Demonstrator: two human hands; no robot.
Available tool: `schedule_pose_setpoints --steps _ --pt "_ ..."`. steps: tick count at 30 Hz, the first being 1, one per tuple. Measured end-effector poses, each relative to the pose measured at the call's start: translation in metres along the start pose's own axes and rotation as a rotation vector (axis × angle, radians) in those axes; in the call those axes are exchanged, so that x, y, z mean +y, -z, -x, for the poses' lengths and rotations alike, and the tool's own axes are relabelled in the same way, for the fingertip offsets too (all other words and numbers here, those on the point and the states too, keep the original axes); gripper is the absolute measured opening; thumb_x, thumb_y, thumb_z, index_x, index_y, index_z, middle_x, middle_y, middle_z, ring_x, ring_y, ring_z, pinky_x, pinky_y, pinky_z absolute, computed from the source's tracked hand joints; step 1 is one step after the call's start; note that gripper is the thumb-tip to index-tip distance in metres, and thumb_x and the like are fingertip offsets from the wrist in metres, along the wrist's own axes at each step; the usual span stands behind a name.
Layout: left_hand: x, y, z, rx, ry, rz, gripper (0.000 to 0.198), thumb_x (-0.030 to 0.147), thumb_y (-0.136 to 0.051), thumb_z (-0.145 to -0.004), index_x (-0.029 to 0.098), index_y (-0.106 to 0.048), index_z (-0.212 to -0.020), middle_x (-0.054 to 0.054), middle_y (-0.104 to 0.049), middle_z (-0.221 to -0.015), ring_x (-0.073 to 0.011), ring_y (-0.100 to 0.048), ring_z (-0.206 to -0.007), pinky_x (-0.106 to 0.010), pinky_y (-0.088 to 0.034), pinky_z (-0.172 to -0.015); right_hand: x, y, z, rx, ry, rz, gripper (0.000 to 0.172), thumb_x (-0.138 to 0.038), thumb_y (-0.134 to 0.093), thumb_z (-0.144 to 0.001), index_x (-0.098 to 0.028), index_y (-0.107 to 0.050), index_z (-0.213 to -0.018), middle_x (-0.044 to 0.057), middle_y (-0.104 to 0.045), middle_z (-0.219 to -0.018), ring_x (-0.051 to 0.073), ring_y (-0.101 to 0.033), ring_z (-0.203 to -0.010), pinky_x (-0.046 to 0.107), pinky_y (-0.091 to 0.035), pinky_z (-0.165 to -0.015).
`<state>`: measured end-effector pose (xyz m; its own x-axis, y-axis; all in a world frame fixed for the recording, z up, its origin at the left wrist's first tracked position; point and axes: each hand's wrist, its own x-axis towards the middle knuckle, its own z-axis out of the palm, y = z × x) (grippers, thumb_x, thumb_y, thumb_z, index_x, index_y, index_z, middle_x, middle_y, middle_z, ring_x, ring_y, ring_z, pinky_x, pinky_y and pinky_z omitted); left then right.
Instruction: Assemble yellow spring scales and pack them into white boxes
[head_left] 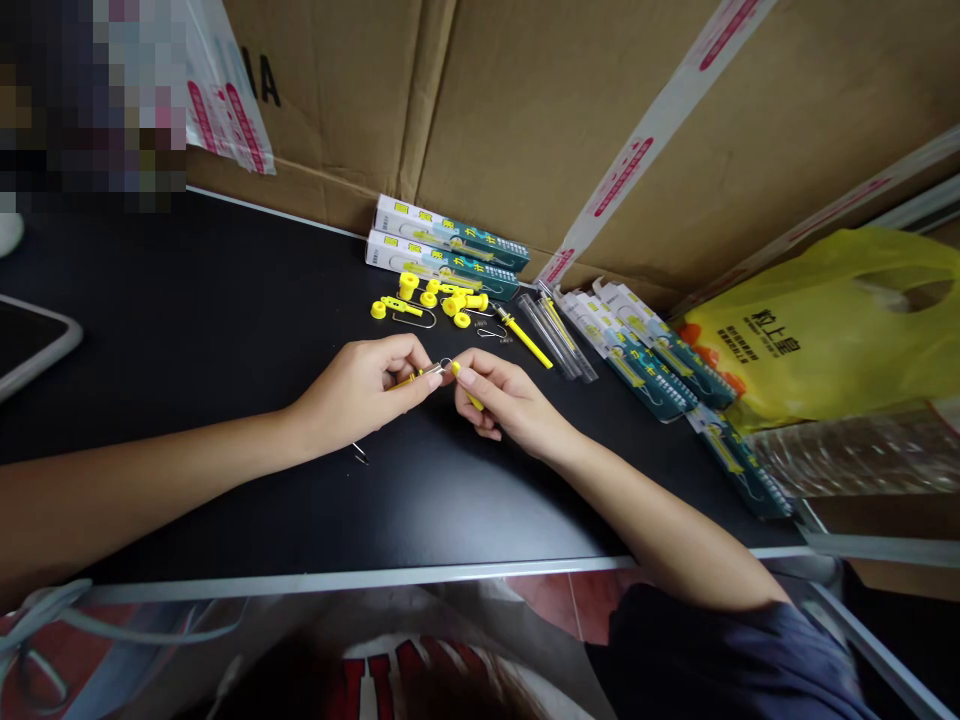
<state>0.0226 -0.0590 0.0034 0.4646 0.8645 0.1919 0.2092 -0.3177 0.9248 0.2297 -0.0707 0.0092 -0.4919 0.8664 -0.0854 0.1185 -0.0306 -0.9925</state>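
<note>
My left hand [367, 385] is closed on a thin metal spring [432, 370] with a yellow plastic part [405, 381] at its lower end. Pinched in my right hand [517, 405] is a yellow plastic piece [475, 402], mostly covered by the fingers. A small wire loop [446, 364] shows between the two hands, whose fingertips nearly meet. Just beyond them lie yellow caps and rods [454, 300], wire hooks [424, 321] and small springs. A yellow rod [529, 340] and clear tubes [555, 335] rest to their right. Another metal hook [361, 454] lies below my left wrist.
Printed spring-scale boxes [442, 260] stand at the back, with several more boxes [637, 350] at the right. Large cardboard [510, 120] walls off the black table's [187, 300] far side. A yellow plastic bag [840, 330] sits at right, a phone-like device [34, 345] at left.
</note>
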Motion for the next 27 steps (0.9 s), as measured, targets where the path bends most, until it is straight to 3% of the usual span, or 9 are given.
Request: schedule_pose_setpoints --steps 12,19,24,27 --pt "0.0010 -0.0001 0.0011 -0.019 0.012 -0.005 0.022 0.036 -0.062 -0.089 0.017 -0.058 -0.080 0.005 -0.054 -0.057 -0.0067 -0.048 -0.046 -0.018 -0.036 -0.043 -0.0012 -0.0025 0.0003 -0.004 -0.012 0.031 0.033 -0.052 -0.058 -0.094 -0.021 -0.047 -0.093 -0.012 -0.047 -0.054 0.003 -0.032 -0.037 0.013 -0.028 -0.034" --pt "0.0015 0.0007 0.0002 -0.059 0.000 -0.017 0.020 0.035 -0.060 -0.091 0.016 -0.061 -0.083 0.005 -0.057 -0.062 -0.0056 -0.047 -0.046 -0.018 -0.035 -0.043 0.0005 -0.0066 0.0054 -0.060 0.015 0.023 0.035 -0.053 -0.054 -0.097 -0.019 -0.052 -0.092 -0.010 -0.034 -0.060 0.004 -0.024 -0.046 0.014 -0.026 -0.037" --pt "0.0025 0.0010 -0.0001 -0.025 -0.005 0.004 0.016 0.032 -0.057 -0.092 0.017 -0.058 -0.086 0.006 -0.053 -0.058 -0.0058 -0.046 -0.044 -0.018 -0.035 -0.043 -0.0045 -0.0039 0.0056 0.017 0.050 0.016 0.034 -0.052 -0.048 -0.100 -0.018 -0.055 -0.095 -0.010 -0.031 -0.060 0.005 -0.021 -0.048 0.015 -0.025 -0.037" --pt "0.0020 0.0022 0.0010 -0.016 -0.035 -0.013 0.015 0.032 -0.055 -0.094 0.017 -0.059 -0.093 0.008 -0.048 -0.055 -0.0057 -0.043 -0.042 -0.018 -0.034 -0.042 -0.0074 -0.0046 0.0049 0.047 -0.014 -0.021 0.032 -0.052 -0.046 -0.099 -0.020 -0.052 -0.093 -0.010 -0.028 -0.059 0.006 -0.019 -0.048 0.014 -0.022 -0.037"
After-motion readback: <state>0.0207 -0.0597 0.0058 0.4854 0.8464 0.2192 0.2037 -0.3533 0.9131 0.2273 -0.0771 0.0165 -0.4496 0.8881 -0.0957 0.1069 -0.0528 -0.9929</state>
